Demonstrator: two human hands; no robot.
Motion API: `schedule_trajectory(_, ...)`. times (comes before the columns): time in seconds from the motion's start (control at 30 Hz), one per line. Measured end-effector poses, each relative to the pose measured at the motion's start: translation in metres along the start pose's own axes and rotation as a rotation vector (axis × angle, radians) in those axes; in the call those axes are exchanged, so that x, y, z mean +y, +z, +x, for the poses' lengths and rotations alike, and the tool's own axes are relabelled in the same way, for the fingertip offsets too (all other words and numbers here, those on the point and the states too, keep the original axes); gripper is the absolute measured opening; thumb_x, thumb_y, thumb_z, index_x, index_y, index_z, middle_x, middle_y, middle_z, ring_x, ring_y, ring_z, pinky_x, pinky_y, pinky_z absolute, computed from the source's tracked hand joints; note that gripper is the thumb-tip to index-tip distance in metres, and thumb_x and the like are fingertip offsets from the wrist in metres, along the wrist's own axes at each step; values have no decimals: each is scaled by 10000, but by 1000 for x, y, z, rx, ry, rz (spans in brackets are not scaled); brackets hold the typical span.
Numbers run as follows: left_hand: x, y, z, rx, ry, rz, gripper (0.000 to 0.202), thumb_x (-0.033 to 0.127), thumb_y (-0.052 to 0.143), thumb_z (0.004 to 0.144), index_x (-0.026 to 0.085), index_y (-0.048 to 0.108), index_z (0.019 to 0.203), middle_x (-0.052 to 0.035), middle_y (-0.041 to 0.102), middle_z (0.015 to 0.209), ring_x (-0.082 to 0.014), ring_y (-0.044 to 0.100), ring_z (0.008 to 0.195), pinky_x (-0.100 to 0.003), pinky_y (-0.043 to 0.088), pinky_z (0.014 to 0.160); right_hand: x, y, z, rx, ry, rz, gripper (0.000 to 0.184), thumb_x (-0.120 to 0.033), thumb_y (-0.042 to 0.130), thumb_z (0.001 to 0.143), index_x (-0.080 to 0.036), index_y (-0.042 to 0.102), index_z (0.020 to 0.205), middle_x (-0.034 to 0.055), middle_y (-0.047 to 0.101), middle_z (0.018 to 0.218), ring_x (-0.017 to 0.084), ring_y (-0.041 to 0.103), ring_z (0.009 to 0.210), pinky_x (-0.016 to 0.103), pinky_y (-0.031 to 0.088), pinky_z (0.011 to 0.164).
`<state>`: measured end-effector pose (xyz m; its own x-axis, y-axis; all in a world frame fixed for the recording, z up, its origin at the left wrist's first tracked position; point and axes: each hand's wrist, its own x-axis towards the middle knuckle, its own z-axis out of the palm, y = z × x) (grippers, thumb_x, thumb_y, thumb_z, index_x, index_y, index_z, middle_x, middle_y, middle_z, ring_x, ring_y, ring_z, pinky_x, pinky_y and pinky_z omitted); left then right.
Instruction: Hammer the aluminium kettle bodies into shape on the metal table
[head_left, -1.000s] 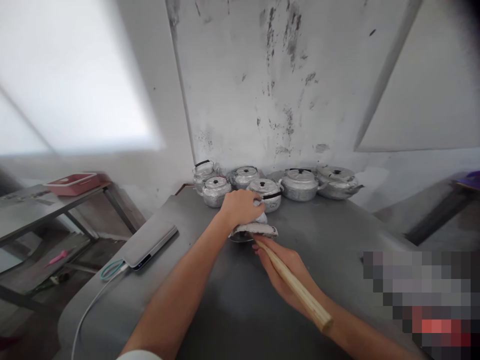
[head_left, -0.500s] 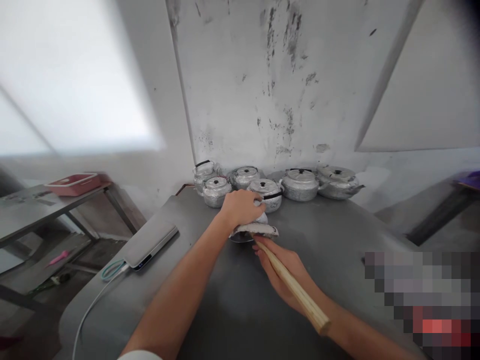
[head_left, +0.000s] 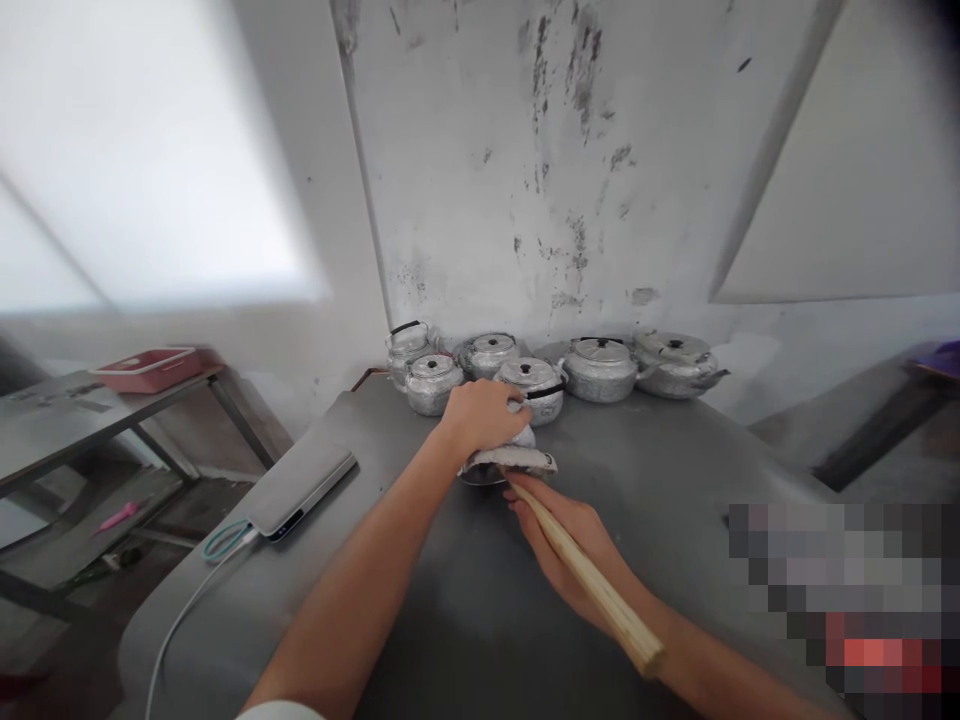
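Wooden handle and silver vessel held almost unmoved between two bare hands

The right hand (head_left: 562, 535) is closed around a pale wooden handle (head_left: 589, 580), its thick blunt end pointing back over the forearm. The handle's far end meets the dark underside of a small silver metal vessel (head_left: 523, 437) at the middle of the grey table (head_left: 675, 480); what it does in there is hidden. The left hand (head_left: 484, 415) bends over the top of that vessel, fingers curled onto it, thumb out of sight. Along the vessel's near side runs a rough whitish strip (head_left: 517, 460) with a small dark mark at its right end.

Against a second ago, both hands keep their places and grip; only the handle's blunt end sits slightly lower.

Beyond the hands, lidded aluminium kettles (head_left: 602, 372) stand near the wall (head_left: 637, 200), the closest just past the left hand's fingers. To the left lie a power bank (head_left: 304, 485) and its white cable (head_left: 184, 610). Farther left, a red basket (head_left: 150, 370) rests on another table (head_left: 45, 425), with a pink object (head_left: 118, 516) below. All these stand where they were.
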<state>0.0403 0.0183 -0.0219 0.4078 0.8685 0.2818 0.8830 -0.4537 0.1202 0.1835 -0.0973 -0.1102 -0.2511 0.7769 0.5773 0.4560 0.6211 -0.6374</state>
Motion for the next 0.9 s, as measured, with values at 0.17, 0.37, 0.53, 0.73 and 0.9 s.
schedule_trajectory(0.17,-1,0,1,6,-6,-4,379,499,523,936,343,755,1192,-42,771,1124,-299,699,1059,-395,530,922,2,1,-1,19,-6,-4,329,-239,479,1003,-171,655,1272,115,793,1030,209,787,894,276,630,804)
schedule_trajectory(0.37,-8,1,3,-3,-10,-29,394,516,503,937,352,756,1191,-25,772,1134,-304,698,1060,-405,528,932,3,-1,-1,-18,-18,-38,318,-236,484,987,-165,681,1227,115,800,996,206,791,874,260,631,776)
schedule_trajectory(0.53,-9,0,4,-9,-15,-40,399,517,494,938,355,753,1196,-24,770,1146,-304,691,1078,-407,521,941,1,-3,2,-1,-12,-32,348,-237,478,992,-143,667,1269,129,799,1051,199,789,922,249,617,835)
schedule_trajectory(0.73,-8,0,3,-3,-11,-30,398,511,494,933,345,761,1176,-32,774,1125,-308,697,1054,-406,526,915,2,-1,0,-3,-1,-27,356,-243,476,998,-139,657,1286,129,799,1054,206,790,912,257,622,814)
schedule_trajectory(0.9,-9,1,4,3,-7,-39,397,509,498,929,348,762,1177,-30,774,1129,-309,695,1060,-410,524,920,3,-1,0,-17,-37,-44,337,-222,480,984,-145,674,1249,122,801,1022,203,792,887,251,625,789)
